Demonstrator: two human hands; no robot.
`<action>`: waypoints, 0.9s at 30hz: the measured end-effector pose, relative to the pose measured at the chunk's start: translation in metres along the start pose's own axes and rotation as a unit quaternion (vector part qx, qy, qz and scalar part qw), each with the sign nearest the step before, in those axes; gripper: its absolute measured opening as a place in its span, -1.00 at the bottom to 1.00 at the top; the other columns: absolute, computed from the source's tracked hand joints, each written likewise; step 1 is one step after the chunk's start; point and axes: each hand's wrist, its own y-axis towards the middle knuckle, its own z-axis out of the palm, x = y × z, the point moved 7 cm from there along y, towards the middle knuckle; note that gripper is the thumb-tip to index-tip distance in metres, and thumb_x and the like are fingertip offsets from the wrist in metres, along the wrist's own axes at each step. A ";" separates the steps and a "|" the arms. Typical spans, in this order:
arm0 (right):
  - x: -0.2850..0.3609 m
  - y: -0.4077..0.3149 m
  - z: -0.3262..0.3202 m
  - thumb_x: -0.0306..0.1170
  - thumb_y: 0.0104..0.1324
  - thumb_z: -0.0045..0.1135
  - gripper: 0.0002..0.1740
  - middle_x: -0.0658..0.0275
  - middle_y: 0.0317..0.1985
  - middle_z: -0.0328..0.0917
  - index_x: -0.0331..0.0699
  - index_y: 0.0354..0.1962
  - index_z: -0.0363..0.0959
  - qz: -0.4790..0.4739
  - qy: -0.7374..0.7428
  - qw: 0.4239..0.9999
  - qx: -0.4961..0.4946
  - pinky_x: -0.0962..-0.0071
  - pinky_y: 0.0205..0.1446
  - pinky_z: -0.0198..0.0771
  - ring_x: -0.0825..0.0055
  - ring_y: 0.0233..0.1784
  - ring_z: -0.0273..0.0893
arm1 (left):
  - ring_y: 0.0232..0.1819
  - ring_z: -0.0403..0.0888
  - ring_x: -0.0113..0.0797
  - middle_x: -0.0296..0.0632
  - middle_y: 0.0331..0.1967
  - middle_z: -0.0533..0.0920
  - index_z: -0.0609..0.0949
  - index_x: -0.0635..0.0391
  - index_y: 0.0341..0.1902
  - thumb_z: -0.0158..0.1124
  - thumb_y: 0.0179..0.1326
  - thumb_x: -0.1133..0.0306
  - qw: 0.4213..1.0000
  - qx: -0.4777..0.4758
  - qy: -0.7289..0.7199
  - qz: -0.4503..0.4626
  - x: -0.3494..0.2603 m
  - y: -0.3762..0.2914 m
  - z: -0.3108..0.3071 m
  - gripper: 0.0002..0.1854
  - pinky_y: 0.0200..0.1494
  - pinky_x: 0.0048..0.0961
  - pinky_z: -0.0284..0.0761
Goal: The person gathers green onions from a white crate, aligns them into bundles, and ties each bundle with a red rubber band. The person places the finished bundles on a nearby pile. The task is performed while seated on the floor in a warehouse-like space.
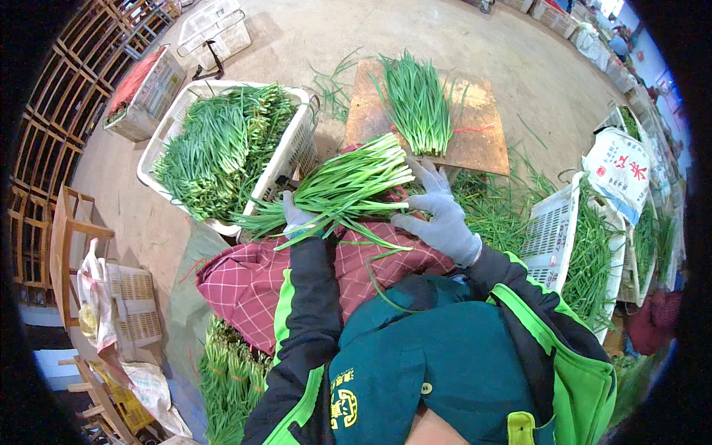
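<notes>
My left hand (299,214), in a grey glove, holds a loose bunch of Chinese chives (356,175) over my lap by its leafy part. The pale cut ends point right, toward my gloved right hand (439,214). That hand's fingers are spread beside the ends, and one stalk tip meets them; I see no firm grip. A few stray blades (384,253) hang over the maroon checked cloth (384,239) on my lap. Ahead, a second bunch of chives (420,105) lies on a worn wooden board (481,133), with a red tie (473,128) beneath or beside it.
A white plastic crate (146,167) heaped with chives stands front left. On the right is another crate (550,239) of loose greens. Trimmed leaves (489,203) litter the floor below the board. Tied bundles (231,372) lie at my left side, near a wooden stool (67,239).
</notes>
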 end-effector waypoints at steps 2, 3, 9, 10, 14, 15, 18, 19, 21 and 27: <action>-0.015 0.000 0.000 -0.26 0.21 0.36 -0.75 -0.07 0.46 0.16 -0.21 -0.22 0.71 0.049 0.186 0.981 0.037 0.16 0.55 -0.04 0.06 0.55 0.06 | 0.22 0.50 0.17 0.12 0.21 0.55 0.50 0.21 0.25 -0.13 0.42 -0.17 0.999 0.010 -0.034 0.009 -0.002 0.008 -0.004 -0.32 0.34 0.16 0.35; -0.024 -0.005 -0.006 -0.30 0.25 0.32 -0.76 -0.09 0.43 0.21 -0.30 -0.24 0.69 0.065 0.191 0.977 0.075 0.33 0.47 0.11 0.19 0.50 0.18 | 0.19 0.52 0.16 0.11 0.18 0.57 0.54 0.18 0.19 -0.03 0.37 -0.22 0.999 -0.005 -0.042 0.020 -0.005 0.015 -0.009 -0.32 0.30 0.18 0.38; -0.112 -0.049 -0.066 -0.19 0.32 0.24 -0.65 0.02 0.32 0.40 -0.34 -0.18 0.66 0.169 0.110 0.952 0.228 0.37 0.34 0.27 0.24 0.32 0.40 | -0.02 0.62 -0.01 -0.13 -0.18 0.69 0.53 -0.09 -0.38 0.10 0.36 -0.14 0.992 0.087 -0.049 0.074 -0.009 0.027 -0.011 -0.60 0.14 0.12 0.53; -0.127 -0.055 -0.074 -0.17 0.33 0.21 -0.62 0.03 0.30 0.42 -0.36 -0.13 0.64 0.175 0.000 0.956 0.236 0.37 0.31 0.31 0.27 0.29 0.44 | -0.05 0.62 -0.04 -0.16 -0.22 0.69 0.54 -0.09 -0.38 0.10 0.38 -0.11 0.991 0.089 -0.053 0.079 -0.010 0.024 -0.010 -0.62 0.13 0.11 0.54; -0.147 -0.061 -0.081 -0.12 0.37 0.13 -0.47 0.05 0.23 0.50 -0.43 0.05 0.53 0.221 -0.248 0.916 0.227 0.38 0.24 0.39 0.34 0.19 0.53 | -0.19 0.58 -0.27 -0.34 -0.38 0.61 0.56 -0.03 -0.32 0.20 0.41 0.13 0.970 0.183 -0.121 0.102 -0.021 0.010 0.011 -0.77 0.19 -0.09 0.49; -0.137 -0.048 -0.071 -0.11 0.37 0.12 -0.45 0.04 0.20 0.52 -0.43 0.07 0.50 0.207 -0.117 0.952 0.191 0.39 0.24 0.38 0.34 0.18 0.53 | -0.18 0.57 -0.29 -0.35 -0.37 0.60 0.56 -0.01 -0.31 0.22 0.40 0.14 0.957 0.232 -0.147 0.095 -0.022 0.004 0.019 -0.78 0.20 -0.12 0.48; -0.109 0.000 -0.032 -0.07 0.37 0.11 -0.39 0.06 0.12 0.59 -0.44 0.12 0.46 0.192 0.108 0.967 0.130 0.42 0.25 0.38 0.37 0.16 0.54 | -0.15 0.56 -0.32 -0.36 -0.34 0.60 0.56 -0.01 -0.28 0.23 0.39 0.14 0.954 0.241 -0.158 0.081 -0.023 -0.002 0.026 -0.79 0.21 -0.19 0.45; -0.096 0.017 -0.017 -0.05 0.37 0.11 -0.38 0.07 0.08 0.62 -0.44 0.12 0.47 0.150 0.117 0.974 0.120 0.43 0.25 0.37 0.39 0.15 0.53 | -0.13 0.55 -0.33 -0.36 -0.31 0.61 0.56 0.00 -0.23 0.25 0.37 0.14 0.953 0.259 -0.122 0.097 -0.026 -0.006 0.030 -0.79 0.21 -0.21 0.43; -0.086 0.033 0.014 -0.12 0.36 0.18 -0.44 0.16 0.02 0.65 -0.43 0.10 0.50 0.179 0.205 0.949 0.160 0.47 0.20 0.41 0.50 0.07 0.56 | -0.04 0.56 -0.25 -0.31 -0.24 0.63 0.56 0.03 -0.18 0.20 0.40 0.07 0.949 0.269 -0.117 0.112 -0.030 -0.014 0.033 -0.72 0.27 -0.14 0.40; -0.073 0.031 0.023 -0.38 0.25 0.33 -0.55 0.29 -0.03 0.63 -0.44 0.05 0.54 0.070 0.151 0.986 -0.011 0.52 0.16 0.41 0.59 -0.01 0.54 | 0.13 0.55 -0.17 -0.25 -0.07 0.65 0.59 0.04 -0.01 0.28 0.33 0.13 0.932 0.292 -0.099 0.194 -0.045 -0.041 0.052 -0.69 0.38 0.07 0.33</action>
